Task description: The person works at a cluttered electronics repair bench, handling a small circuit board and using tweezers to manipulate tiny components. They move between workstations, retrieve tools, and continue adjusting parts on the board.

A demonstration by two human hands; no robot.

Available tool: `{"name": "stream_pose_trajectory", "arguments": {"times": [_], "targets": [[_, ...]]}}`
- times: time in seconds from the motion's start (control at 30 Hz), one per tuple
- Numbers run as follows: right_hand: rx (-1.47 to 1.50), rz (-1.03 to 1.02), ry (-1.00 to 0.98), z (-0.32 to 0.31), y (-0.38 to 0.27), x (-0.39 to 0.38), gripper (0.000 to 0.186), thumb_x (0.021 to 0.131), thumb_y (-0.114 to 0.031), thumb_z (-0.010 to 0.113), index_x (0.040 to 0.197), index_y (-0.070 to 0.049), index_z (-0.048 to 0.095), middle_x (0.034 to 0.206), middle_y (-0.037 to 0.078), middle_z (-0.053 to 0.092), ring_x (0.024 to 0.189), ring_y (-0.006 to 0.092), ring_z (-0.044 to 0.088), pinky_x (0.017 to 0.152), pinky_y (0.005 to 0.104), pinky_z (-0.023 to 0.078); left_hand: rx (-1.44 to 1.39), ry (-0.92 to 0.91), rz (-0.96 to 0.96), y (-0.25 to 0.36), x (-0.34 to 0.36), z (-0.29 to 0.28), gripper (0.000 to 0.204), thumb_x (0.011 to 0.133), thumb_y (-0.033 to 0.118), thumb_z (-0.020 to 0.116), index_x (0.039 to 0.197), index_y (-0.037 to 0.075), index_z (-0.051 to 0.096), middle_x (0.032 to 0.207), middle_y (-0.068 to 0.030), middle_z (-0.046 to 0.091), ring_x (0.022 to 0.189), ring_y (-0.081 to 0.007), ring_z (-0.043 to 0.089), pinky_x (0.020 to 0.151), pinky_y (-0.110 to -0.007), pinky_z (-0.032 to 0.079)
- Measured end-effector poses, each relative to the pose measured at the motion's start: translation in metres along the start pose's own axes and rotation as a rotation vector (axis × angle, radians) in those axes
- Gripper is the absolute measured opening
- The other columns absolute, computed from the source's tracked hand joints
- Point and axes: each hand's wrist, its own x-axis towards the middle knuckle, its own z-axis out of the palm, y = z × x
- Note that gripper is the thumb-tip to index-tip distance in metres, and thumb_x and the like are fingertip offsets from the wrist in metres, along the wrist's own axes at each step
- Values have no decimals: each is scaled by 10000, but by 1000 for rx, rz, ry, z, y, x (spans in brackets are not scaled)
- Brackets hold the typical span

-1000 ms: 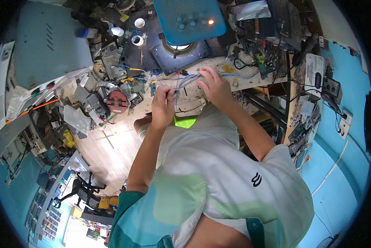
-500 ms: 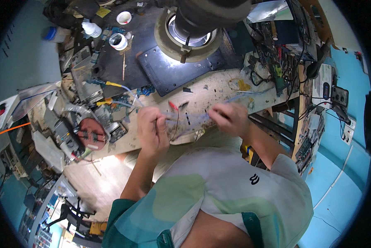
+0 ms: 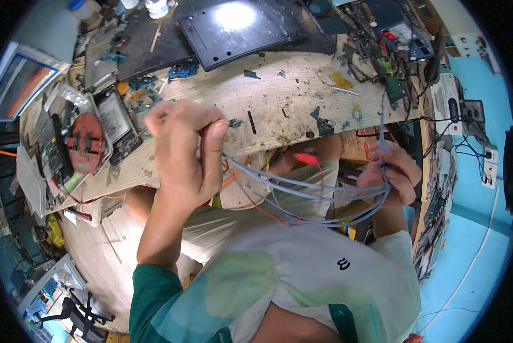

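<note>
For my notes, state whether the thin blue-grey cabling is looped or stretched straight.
Looped: several curved strands of the blue-grey cabling run from the left hand to the right hand, bending round there.

You wear a short-sleeved shirt [image 3: 313, 246], its front largely off-white and broken by soft, rounded colour patches. A pale green patch [image 3: 228, 280] spreads over your left chest, bordered by a light teal patch [image 3: 179, 320]; more pale green and a thin bright-blue stripe [image 3: 375, 320] tint the right. Your left sleeve [image 3: 155, 297] is deep green, your right sleeve [image 3: 398, 251] whitish. A dark green collar [image 3: 341, 320] lies open at your neck, and a small black curled emblem [image 3: 343, 263] marks your right chest. Below, your creased cream shorts [image 3: 208, 231] stop at the knees.
</note>
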Motion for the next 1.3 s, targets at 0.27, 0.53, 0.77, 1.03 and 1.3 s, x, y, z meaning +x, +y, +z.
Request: {"name": "stream_pose_trajectory", "arguments": {"times": [0.27, 0.53, 0.77, 1.03, 1.3], "targets": [[-144, 84, -569, -54, -9, -53, 448, 839, -17, 734, 1240, -56, 539, 1260, 289, 657, 1023, 477, 721, 838, 521, 628, -54, -641, 140, 40, 23, -28, 136, 1028, 145, 663, 1032, 24, 600, 827, -210, 690, 706, -387, 719, 590, -515, 533], [-20, 93, -1018, -45, -18, 32, 458, 768, -122, 786, 1188, -42, 623, 1280, 176, 627, 1030, 376, 692, 810, 468, 606, -464, -1453, 14, 85, -41, 1, 181, 1079, 179, 561, 1146, 11, 569, 978, -189, 668, 873, -415, 723, 761, -528, 584], [-19, -84, -718, 60, 94, 147, 726, 846, -280, 870, 1480, -89, 572, 1620, 176, 497, 1515, 391, 457, 1242, 512, 392, -589, -1080, 218, 68, -59, 38, 178, 1024, 181, 609, 1096, 19, 602, 966, -145, 641, 907, -379, 689, 778, -478, 562], [227, -160, -776, 134, 166, 189, 973, 759, -468, 913, 1532, -24, 525, 1389, 244, 592, 1302, 426, 564, 1138, 496, 443, -556, -733, -36, 51, -16, 9, 271, 946, 70, 734, 1212, 37, 701, 1017, -154, 700, 920, -352, 711, 764, -444, 566], [7, -61, -657, 111, 140, 178, 971, 630, -322, 971, 1517, -136, 623, 1541, 204, 524, 1401, 407, 524, 1202, 505, 411, -576, -515, -292, 58, -18, 0, 324, 904, 99, 851, 1220, 51, 795, 1090, -118, 776, 910, -280, 735, 834, -391, 579]]}}
